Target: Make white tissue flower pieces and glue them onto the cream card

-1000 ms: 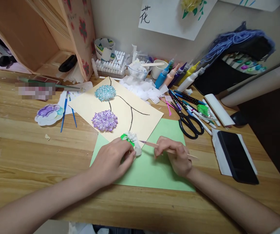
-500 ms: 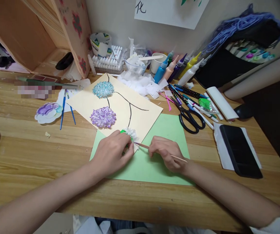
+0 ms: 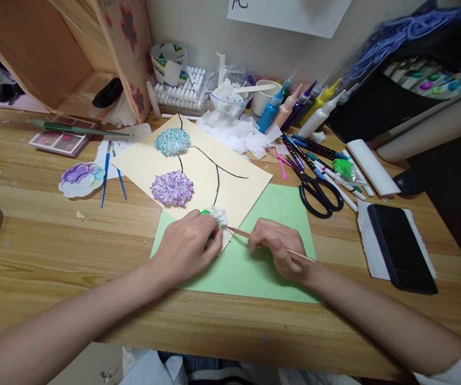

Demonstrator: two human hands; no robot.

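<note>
My left hand rests on the lower edge of a cream card. Its fingers are curled together beside a tuft of white paper petals with a bit of green under it, and its fingertips are partly hidden. A thin wooden stick with a dark tip lies slantwise in my right hand; the tip meets the white petals. Above them on the card sit a purple paper flower and a blue one, with black stem lines. Green paper lies underneath.
Black scissors and several pens lie to the right, near a phone. Behind the card are torn white tissue, a tub and paint bottles. On the left are a paint palette and two blue brushes.
The camera view has shifted slightly, so the scene sits a little further right. Both hands stay at the white petals, the stick's tip still against them.
</note>
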